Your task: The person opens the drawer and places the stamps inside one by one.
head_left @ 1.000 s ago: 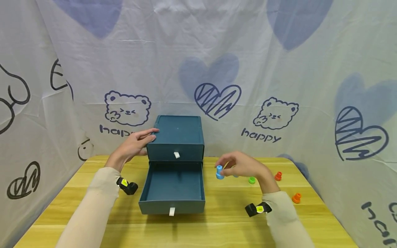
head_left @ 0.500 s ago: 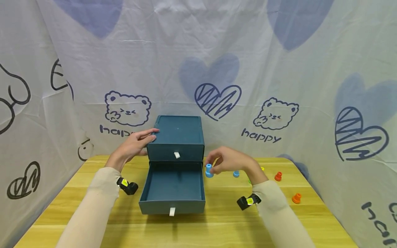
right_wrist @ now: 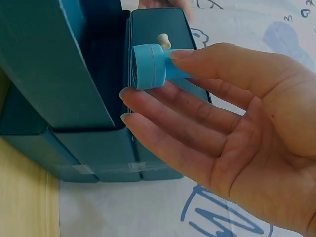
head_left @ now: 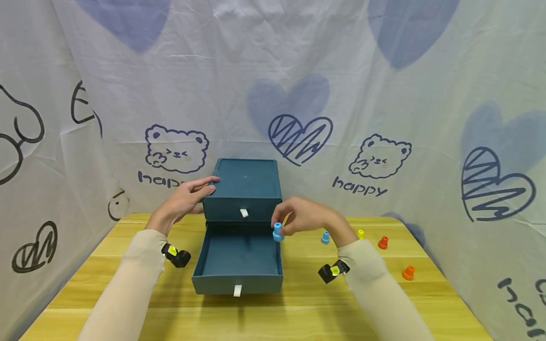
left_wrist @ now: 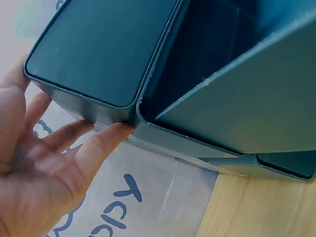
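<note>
A dark teal drawer cabinet (head_left: pixel 245 179) stands on the table; its top drawer (head_left: pixel 226 209) is pushed in. Below that, another drawer (head_left: pixel 239 260) is pulled out, and I see nothing inside. My left hand (head_left: pixel 181 196) rests against the cabinet's upper left edge, fingertips touching it in the left wrist view. My right hand (head_left: pixel 304 215) pinches a light-blue stepped peg (head_left: pixel 277 232) between thumb and fingers. It hovers by the pulled-out drawer's right wall. The right wrist view shows the peg (right_wrist: pixel 149 66) lying sideways across the fingers.
Loose pegs stand right of the cabinet: a second blue peg (head_left: pixel 325 237), a yellow peg (head_left: pixel 360 234), a red peg (head_left: pixel 383 242) and an orange peg (head_left: pixel 408 273). White tabs serve as drawer pulls. A printed cloth (head_left: pixel 298 94) hangs behind the wooden table (head_left: pixel 307 303).
My right hand has moved left with the blue peg, from beside the cabinet to the pulled-out drawer's edge. The green peg is now hidden by the right arm. My left hand stays put.
</note>
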### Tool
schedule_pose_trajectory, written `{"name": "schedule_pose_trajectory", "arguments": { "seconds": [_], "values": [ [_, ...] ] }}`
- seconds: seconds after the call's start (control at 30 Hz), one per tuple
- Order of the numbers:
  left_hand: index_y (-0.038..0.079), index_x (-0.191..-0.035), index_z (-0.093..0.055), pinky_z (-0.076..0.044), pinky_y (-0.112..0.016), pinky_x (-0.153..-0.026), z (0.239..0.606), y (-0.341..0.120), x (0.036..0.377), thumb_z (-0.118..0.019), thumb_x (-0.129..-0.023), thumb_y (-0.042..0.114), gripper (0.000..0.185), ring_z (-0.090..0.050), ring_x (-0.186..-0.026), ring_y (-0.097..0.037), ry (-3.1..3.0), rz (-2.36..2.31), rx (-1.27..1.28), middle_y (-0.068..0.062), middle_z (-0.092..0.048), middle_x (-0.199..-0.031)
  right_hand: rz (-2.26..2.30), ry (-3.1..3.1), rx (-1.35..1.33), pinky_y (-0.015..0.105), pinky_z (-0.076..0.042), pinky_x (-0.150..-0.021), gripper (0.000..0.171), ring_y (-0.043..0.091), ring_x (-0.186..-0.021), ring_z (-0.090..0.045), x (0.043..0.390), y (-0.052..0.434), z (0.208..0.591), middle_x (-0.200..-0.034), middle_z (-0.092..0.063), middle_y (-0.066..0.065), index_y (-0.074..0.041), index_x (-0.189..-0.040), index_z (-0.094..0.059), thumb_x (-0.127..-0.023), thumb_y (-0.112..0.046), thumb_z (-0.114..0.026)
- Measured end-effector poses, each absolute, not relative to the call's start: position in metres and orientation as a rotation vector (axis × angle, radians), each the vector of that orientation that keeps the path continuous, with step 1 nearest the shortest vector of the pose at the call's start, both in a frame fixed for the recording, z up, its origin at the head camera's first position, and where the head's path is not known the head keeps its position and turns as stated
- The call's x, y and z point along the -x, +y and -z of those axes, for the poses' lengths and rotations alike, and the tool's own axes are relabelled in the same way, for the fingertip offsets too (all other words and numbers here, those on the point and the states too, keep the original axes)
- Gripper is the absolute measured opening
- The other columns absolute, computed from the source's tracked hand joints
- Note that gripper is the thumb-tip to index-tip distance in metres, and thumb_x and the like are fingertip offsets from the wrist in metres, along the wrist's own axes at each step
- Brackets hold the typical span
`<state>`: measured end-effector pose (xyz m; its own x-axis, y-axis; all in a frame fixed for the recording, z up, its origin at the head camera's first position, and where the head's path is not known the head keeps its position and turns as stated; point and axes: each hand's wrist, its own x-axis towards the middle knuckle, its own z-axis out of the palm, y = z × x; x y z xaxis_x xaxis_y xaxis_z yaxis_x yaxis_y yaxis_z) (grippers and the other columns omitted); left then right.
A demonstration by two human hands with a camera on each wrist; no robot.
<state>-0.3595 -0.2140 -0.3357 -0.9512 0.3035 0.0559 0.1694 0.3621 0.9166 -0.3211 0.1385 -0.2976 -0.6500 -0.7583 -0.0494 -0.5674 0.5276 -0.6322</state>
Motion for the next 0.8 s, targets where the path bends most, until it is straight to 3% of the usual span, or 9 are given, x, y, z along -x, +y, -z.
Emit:
{"name": "schedule_pose_trajectory", "arguments": {
  "seconds": [0.43, 0.8],
  "values": [
    [0.023, -0.159, -0.041, -0.037, -0.07, -0.114, 0.336, -0.215, 0.36, -0.053, -0.107, 0.043, 0.057, -0.02, -0.158, -0.043, 2.482, -1.656, -0.443, -0.017, -0.023, -0.172, 0.772, 2.409, 1.156, 0.024, -0.061, -0.078, 0.018, 0.013, -0.081, -0.068, 0.324, 0.116, 0.288, -0.098, -0.075, 0.006, -0.002, -0.106, -0.074, -0.089, -0.005, -0.078],
    [0.023, -0.16, -0.04, -0.036, -0.07, -0.114, 0.336, -0.214, 0.359, -0.053, -0.107, 0.044, 0.058, -0.02, -0.158, -0.044, 2.482, -1.654, -0.441, -0.018, -0.023, -0.172, 0.679, 2.442, 1.179, 0.022, -0.06, -0.079, 0.016, 0.011, -0.084, -0.066, 0.325, 0.101, 0.284, -0.1, -0.074, 0.003, -0.007, -0.104, -0.075, -0.088, -0.008, -0.078]
  ]
}}
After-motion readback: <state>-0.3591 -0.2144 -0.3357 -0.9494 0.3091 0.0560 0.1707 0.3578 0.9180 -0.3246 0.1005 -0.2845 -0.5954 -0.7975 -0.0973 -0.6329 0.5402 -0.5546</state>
